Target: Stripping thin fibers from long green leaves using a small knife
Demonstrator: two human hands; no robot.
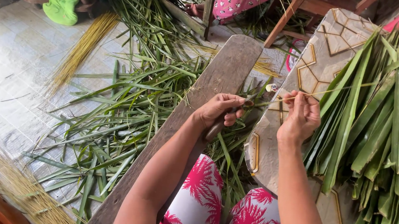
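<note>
While the person's knees in white cloth printed with pink palm leaves (228, 217) fill the bottom edge, both bare forearms reach forward above them. The left hand (219, 110) has its grip closed around a small dark-handled knife (225, 119), whose handle slants down out of the fist, with the blade end at the fingertips. Just beside it, the right hand (300, 118) pinches a thin, pale yellow leaf rib (323, 92) between closed fingers; the rib runs from the knife tip through that hand and on to the right, across the leaves. The left hand hovers over a long, weathered grey wooden plank (223, 70) that slants away from the lap. The right hand is over a patterned beige cushion with gold hexagon lines (319, 60), where a thick stack of long green palm leaflets (382, 134) lies to its right. On the pale tiled floor (14, 60) left of the plank, loose green leaf strips (121, 114) are scattered, with a bundle of yellow stripped ribs (84, 47) farther off and another (26, 192) near the lower left corner. Beyond, wooden chair legs (286, 18) stand.
</note>
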